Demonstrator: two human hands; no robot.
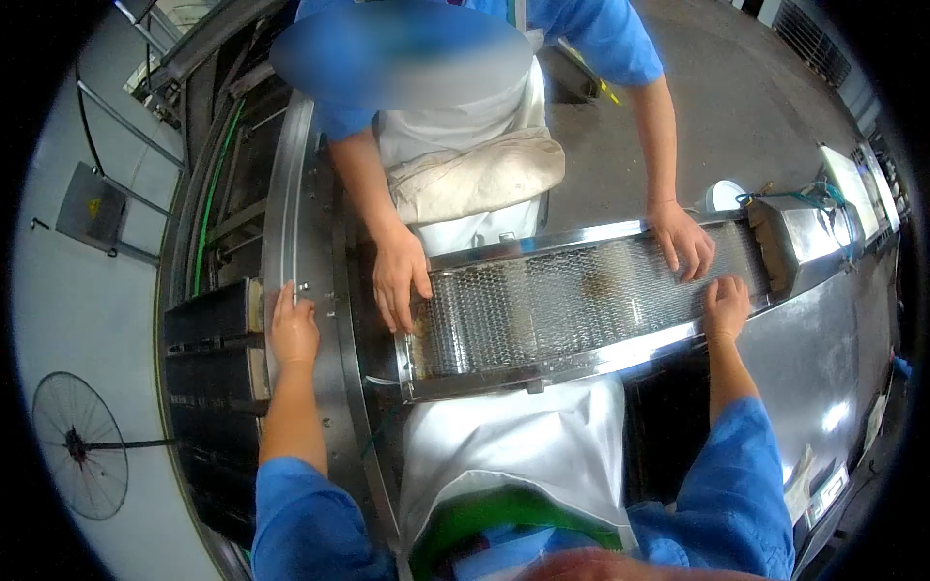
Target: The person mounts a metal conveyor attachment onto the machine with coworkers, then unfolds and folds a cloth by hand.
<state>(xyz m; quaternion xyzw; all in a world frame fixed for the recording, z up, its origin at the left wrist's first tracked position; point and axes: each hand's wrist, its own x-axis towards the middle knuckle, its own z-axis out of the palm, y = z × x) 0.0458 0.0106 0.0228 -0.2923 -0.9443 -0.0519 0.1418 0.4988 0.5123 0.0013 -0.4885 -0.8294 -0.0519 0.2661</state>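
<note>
My left hand [294, 329] rests at the long metal rail [288, 213] on the left, beside the black blocks. Its fingers are partly stretched out, and I see nothing held in them. At the near side of the mesh conveyor belt [552, 300], toward its right end, my right hand [727, 308] lies with loosely bent fingers over the mesh. No object shows in it. The belt runs between shiny metal side rails, and its surface carries some brownish patches.
A co-worker in a blue top and white apron [465, 111] stands opposite. The co-worker's hands [400, 279] are at the belt's left end and far right side. Black blocks [211, 324] sit left, near a wall fan [79, 445]. A white bucket [724, 197] stands behind the belt.
</note>
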